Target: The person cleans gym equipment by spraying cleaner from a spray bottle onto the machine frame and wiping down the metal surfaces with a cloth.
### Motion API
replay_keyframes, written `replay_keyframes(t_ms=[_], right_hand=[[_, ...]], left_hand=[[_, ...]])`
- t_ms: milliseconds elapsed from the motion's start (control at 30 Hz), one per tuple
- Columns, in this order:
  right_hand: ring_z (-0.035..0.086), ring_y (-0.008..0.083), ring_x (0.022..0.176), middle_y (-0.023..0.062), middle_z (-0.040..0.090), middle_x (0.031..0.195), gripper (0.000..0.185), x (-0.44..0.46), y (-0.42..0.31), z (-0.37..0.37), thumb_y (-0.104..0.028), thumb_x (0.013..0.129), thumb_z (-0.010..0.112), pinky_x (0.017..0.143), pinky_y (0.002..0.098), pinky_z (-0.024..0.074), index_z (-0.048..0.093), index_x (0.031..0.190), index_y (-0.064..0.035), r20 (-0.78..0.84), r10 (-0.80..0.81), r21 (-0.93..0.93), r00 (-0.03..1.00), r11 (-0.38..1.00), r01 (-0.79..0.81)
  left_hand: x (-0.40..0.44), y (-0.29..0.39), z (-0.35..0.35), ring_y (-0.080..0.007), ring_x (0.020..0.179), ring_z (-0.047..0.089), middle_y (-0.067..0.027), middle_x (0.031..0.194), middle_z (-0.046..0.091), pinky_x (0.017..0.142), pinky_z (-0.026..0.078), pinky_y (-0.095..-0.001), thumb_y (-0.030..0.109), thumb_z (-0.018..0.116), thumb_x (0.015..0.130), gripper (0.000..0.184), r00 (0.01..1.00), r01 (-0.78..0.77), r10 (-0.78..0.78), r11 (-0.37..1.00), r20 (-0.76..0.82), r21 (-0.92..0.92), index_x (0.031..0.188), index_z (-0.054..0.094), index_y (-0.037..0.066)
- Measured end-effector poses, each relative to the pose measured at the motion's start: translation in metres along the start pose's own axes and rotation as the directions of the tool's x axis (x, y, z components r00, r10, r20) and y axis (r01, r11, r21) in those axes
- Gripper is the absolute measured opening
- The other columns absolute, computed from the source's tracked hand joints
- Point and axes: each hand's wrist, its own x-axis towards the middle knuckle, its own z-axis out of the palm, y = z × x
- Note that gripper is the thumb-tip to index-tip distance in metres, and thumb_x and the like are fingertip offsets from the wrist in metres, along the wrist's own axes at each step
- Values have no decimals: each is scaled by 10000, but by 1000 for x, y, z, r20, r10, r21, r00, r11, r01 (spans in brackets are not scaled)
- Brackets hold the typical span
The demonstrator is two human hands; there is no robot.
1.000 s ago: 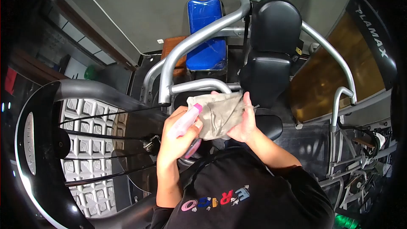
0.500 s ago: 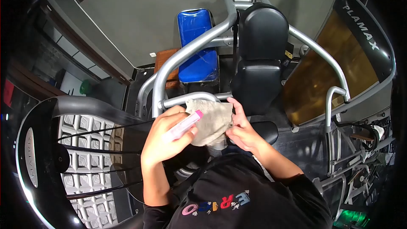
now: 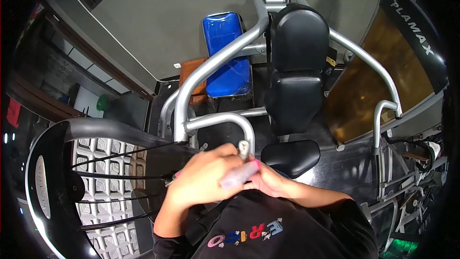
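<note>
My left hand (image 3: 203, 177) is closed around a slim pale tube with a pink end (image 3: 239, 174), blurred by motion. Just above the tube, a folded edge of a light grey cloth (image 3: 244, 149) shows between my hands. My right hand (image 3: 268, 181) is closed on the cloth's right side, its fingertips partly hidden behind the tube and my left hand. Both hands meet in front of my chest, above the black seat pad (image 3: 291, 157) of a gym machine and close to its curved silver handle (image 3: 225, 119).
The machine's black backrest (image 3: 299, 38) rises ahead, flanked by silver tube arms (image 3: 220, 50). A blue padded bench (image 3: 227, 74) stands by the wall. At right is a gold-brown panel marked PLAMAX (image 3: 369, 81); at left, a black frame with cables (image 3: 45, 177).
My hands have come together and lower. The cloth, spread flat between them before, is now folded and mostly covered. The tube has moved right with my left hand.
</note>
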Motion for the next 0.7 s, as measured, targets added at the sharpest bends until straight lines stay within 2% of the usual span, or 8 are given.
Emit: replay_keyframes(t_ms=[100, 133, 167, 267, 467, 567, 633, 700], right_hand=[[562, 222, 1262, 98, 546, 1397, 633, 3, -6, 10, -579, 1046, 328, 1098, 401, 437, 460, 1433, -95, 22, -155, 164, 988, 975, 149], [547, 235, 1279, 99, 545, 1414, 702, 14, -12, 3, -629, 1017, 351, 1114, 385, 413, 458, 1450, -86, 93, -87, 347, 992, 937, 50], [460, 311, 1365, 186, 473, 1473, 878, 22, -17, 0, -708, 970, 344, 1170, 444, 337, 351, 1510, -14, 156, -103, 439, 982, 898, 25], [444, 356, 1371, 212, 426, 1508, 953, 19, -41, 9, -751, 944, 322, 1169, 481, 334, 285, 1537, -7, 246, -236, 473, 940, 876, 96], [425, 412, 1363, 191, 428, 1508, 962, 26, -73, 0, -769, 911, 381, 1113, 568, 383, 322, 1528, -34, 236, -429, 558, 872, 794, 239], [454, 414, 1336, 186, 448, 1500, 923, 19, -91, -14, -764, 917, 363, 1113, 587, 372, 365, 1515, -61, 86, -531, 540, 843, 736, 409], [468, 396, 1329, 169, 472, 1484, 906, 13, -97, -29, -763, 919, 361, 1108, 572, 386, 387, 1504, -72, 24, -562, 553, 826, 696, 457], [497, 354, 1307, 128, 508, 1462, 855, 8, -100, -43, -746, 933, 362, 1102, 544, 403, 439, 1479, -93, -6, -590, 495, 807, 700, 515]], left_hand=[[1, 15, 21, -333, 750, 669, -88, 939, 593, 651, 561, -443, 253, 731, 766, 280, 993, 76, -81, 995, 85, 57, 994, 674, 102], [1, 17, 33, -336, 729, 674, -93, 964, 586, 650, 567, -460, 252, 727, 780, 276, 993, 69, -74, 996, 87, 57, 1007, 674, 104], [2, 21, 40, -337, 732, 679, -101, 982, 581, 653, 568, -462, 231, 728, 780, 267, 988, 100, -106, 993, 110, 56, 1005, 675, 97], [6, 25, 58, -327, 753, 692, -95, 1002, 582, 660, 575, -443, 219, 742, 771, 274, 993, 80, -84, 996, 80, 49, 1002, 674, 88], [2, 10, 61, -274, 805, 705, -99, 1172, 651, 681, 579, -381, 155, 777, 724, 236, 973, 16, -66, 976, -223, -219, 925, 693, 65], [0, -15, 63, -292, 769, 680, -142, 933, 680, 712, 543, -363, 161, 741, 777, 189, 920, -70, -85, 925, -383, -374, 847, 675, -2], [-5, -32, 68, -274, 628, 618, -107, 727, 625, 607, 488, -353, 151, 722, 827, 160, 911, 14, -235, 840, -340, -542, 833, 661, 4], [-9, -45, 76, -149, 680, 645, -77, 754, 646, 636, 500, -305, 192, 691, 847, 219, 883, 196, -397, 795, -249, -574, 861, 670, -25]])
